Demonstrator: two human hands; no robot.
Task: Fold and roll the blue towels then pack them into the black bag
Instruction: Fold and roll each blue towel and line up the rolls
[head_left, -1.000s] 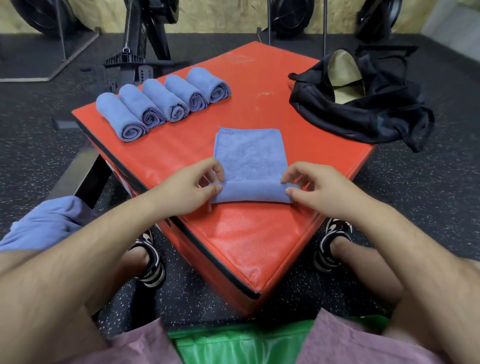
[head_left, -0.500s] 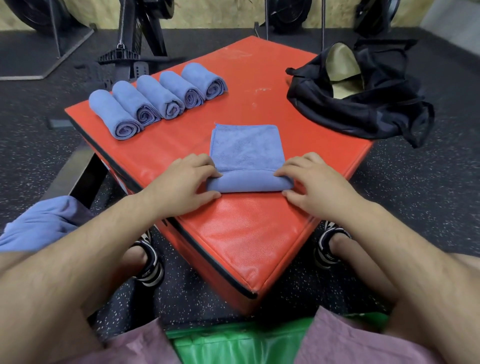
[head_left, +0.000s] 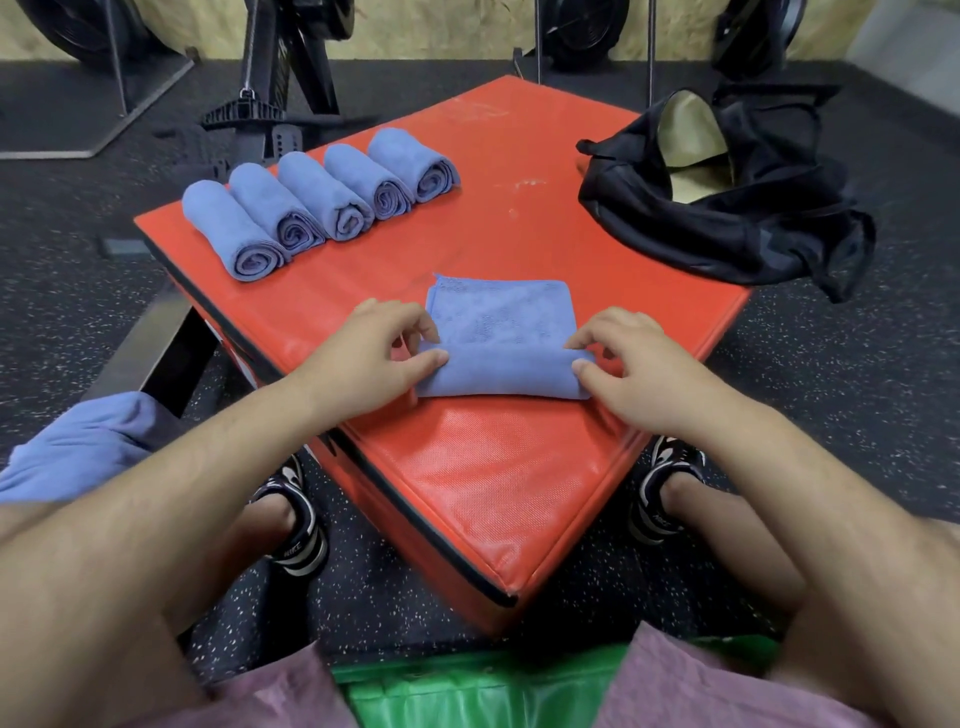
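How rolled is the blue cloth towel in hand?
Blue cloth towel partly rolled: left hand, right hand pinch the near roll; far half flat.

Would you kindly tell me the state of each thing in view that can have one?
towel in hand, partly rolled from its near edge, the rest flat on the red pad.
five finished towels, rolled, side by side on the pad, not packed.
black bag, open, slumped, no towel seen inside.
left hand, pinches the roll's left end.
right hand, pinches the roll's right end.
blue heap, unrolled, crumpled, at lower left.
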